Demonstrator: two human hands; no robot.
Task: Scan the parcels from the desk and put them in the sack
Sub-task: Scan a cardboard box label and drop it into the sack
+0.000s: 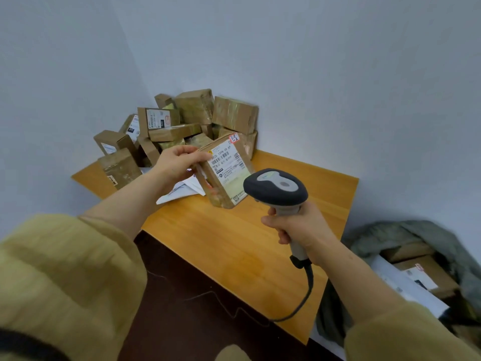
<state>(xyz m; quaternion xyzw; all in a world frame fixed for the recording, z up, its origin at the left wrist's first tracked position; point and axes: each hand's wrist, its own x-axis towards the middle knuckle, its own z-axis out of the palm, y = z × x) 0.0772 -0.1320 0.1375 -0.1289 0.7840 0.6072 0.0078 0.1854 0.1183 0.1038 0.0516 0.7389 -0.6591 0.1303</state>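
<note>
My left hand (178, 162) grips a brown taped parcel (226, 175) by its left edge and holds it tilted above the wooden desk (234, 243), with its white barcode label facing me. My right hand (299, 225) grips the handle of a grey corded barcode scanner (276, 188). The scanner's head sits just right of the parcel's label, pointing toward it. A pile of several brown parcels (182, 126) fills the desk's far corner against the walls. The grey-green sack (406, 235) stands open on the floor at the right and holds a few parcels.
White flat mailers (182, 190) lie on the desk under the held parcel. The scanner's black cable (304, 298) hangs off the desk's front edge. Dark floor lies below the desk at the front. Pale walls close in the corner behind the pile.
</note>
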